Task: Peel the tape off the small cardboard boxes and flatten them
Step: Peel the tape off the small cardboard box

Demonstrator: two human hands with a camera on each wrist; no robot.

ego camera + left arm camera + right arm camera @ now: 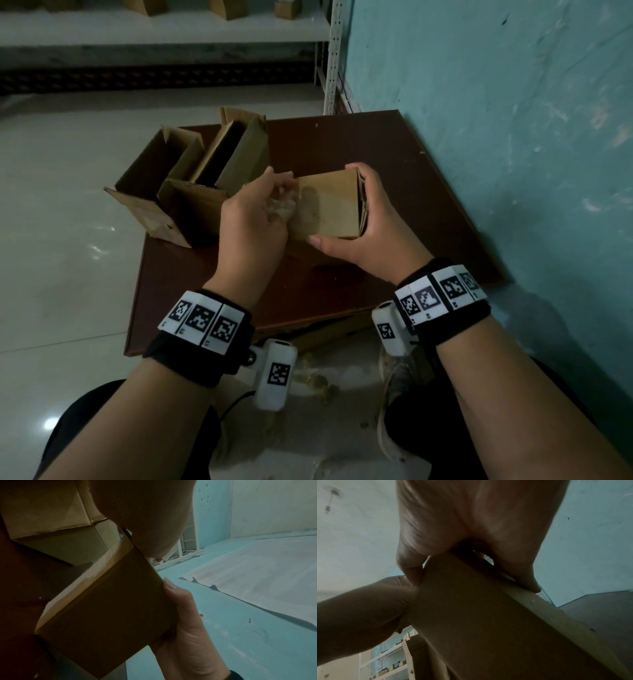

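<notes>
A small closed cardboard box (pixel 329 205) is held up over the brown table (pixel 342 144). My right hand (pixel 337 205) grips it from the right end, thumb on the near side and fingers over the far top edge. In the right wrist view the right hand (pixel 471 577) clamps the box (pixel 479 615) the same way. At the box's left end, my left hand (pixel 281 193) pinches a crumpled wad of clear tape (pixel 282 204); whether it is still stuck to the box is hidden. In the left wrist view a pale band (pixel 85 580) runs along one box edge.
Two opened cardboard boxes (pixel 154 192) (pixel 233 154) lie on the table's left part, close to my left hand. A teal wall (pixel 513 137) runs along the table's right side. White shelving (pixel 164 31) with more boxes stands at the back. Tape scraps (pixel 318 383) lie on the floor near my knees.
</notes>
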